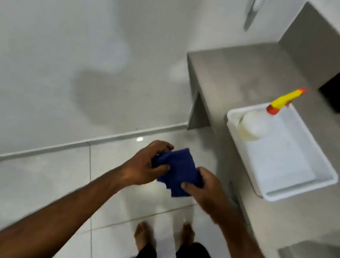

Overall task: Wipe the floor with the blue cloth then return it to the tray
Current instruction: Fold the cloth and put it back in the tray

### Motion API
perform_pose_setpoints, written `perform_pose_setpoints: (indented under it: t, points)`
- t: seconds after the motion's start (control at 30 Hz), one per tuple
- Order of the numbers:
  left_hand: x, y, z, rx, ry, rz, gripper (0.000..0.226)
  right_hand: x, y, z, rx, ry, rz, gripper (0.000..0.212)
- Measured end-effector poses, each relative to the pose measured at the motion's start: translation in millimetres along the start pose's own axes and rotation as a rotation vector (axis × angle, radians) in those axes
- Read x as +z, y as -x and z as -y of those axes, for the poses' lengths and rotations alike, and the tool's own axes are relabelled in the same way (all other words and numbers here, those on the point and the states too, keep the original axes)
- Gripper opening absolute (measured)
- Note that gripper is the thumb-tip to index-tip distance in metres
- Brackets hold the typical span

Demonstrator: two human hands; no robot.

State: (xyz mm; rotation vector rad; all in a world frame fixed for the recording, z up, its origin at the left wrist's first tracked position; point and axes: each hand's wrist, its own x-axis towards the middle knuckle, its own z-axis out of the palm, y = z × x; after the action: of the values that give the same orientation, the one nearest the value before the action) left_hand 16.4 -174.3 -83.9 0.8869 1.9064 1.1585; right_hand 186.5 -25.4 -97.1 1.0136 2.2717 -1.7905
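Between our two hands, held above the glossy tiled floor (42, 186), hangs the blue cloth (176, 170): the left hand (144, 165) pinches its upper corner and the right hand (204, 187) clamps its lower edge, both closed on the fabric. We stand upright with our bare feet (142, 234) on the tiles, so the cloth is well above the surface it has to wipe. The white tray (323, 174) sits on the grey counter (230, 71) to our right, with a spray bottle (255, 123) standing at its far end and the near part bare.

We judge a few risks from here. The cloth looks loosely folded, with a loose corner hanging below the right hand; if we let go with one hand, it may unfold and trail. The tiles shine, perhaps wet, and barefoot crouching could end in a slip. When the cloth goes back, a careless reach could knock the upright bottle, or nudge the tray, whose near corner seems to lie close to the counter's edge.
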Motion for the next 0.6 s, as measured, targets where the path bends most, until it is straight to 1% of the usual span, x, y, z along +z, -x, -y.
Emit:
perform_pose_setpoints:
  t: [0.07,0.13,0.17,0.23,0.27,0.3,0.4,0.5,0.6]
  points:
    - [1.7,-0.6,-10.5,-0.038,0.146,0.03,0.041,1.0,20.3,10.4,0.01,-0.068,-0.057,0.024]
    - [6.6,-5.8,-21.2,-0.115,0.256,0.111,0.043,-2.9,32.3,19.3,-0.002,-0.14,-0.094,0.026]
    - [9.7,-10.2,-26.3,-0.165,0.278,0.16,0.048,-7.5,35.1,22.6,-0.011,-0.169,-0.101,0.027]
    - [17.2,-20.8,-36.8,-0.23,0.308,0.241,0.064,-22.9,39.0,27.4,-0.027,-0.202,-0.111,0.029]
    - [23.1,-28.3,-43.0,-0.233,0.32,0.26,0.068,-34.7,40.6,27.5,-0.042,-0.214,-0.132,0.031]
    - [31.1,-36.6,-50.1,-0.224,0.315,0.257,0.067,-48.8,41.6,26.1,-0.057,-0.227,-0.158,0.036]
    - [65.8,-67.4,-74.3,-0.175,0.125,0.147,0.049,-96.4,42.6,16.3,-0.092,-0.205,-0.294,0.049]
    - [116.3,-107.1,-99.2,-0.045,-0.129,0.103,0.044,-148.8,35.9,-8.0,-0.043,-0.126,-0.44,0.044]
    - [166.7,-141.9,-117.3,0.068,-0.255,0.126,0.046,-187.2,22.2,-34.1,0.11,0.05,-0.513,0.038]
